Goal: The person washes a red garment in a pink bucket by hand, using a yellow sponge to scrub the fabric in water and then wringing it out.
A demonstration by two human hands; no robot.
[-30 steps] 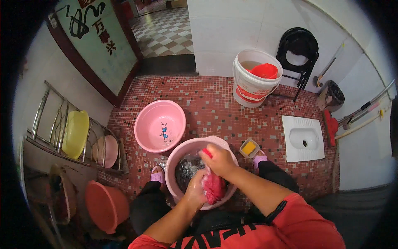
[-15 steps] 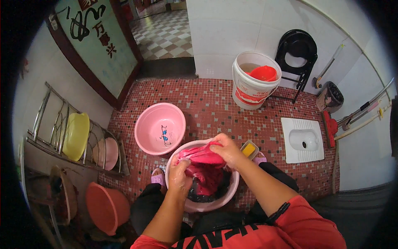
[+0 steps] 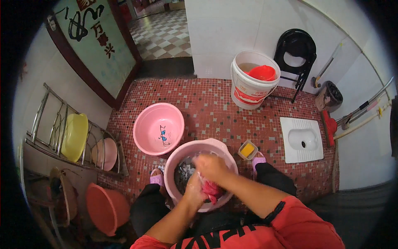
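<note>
A wet, pinkish-red cloth is bunched between my hands, low over a pink basin on the floor between my feet. My left hand is closed on the cloth from the near left. Across from it, my right hand is closed in a fist at the cloth's upper part, blurred by motion. Most of the cloth is hidden by my hands and right forearm. Dark water with pale suds shows inside the basin at the left.
A second pink basin stands at the far left. Right of mine sits a small tray with a yellow bar. Farther off are a white bucket holding a red scoop, a black folding chair and a squat toilet.
Both hands have come down into the basin with the cloth. It was spread and lifted between them; now it is bunched tightly, and my right hand has shifted left.
</note>
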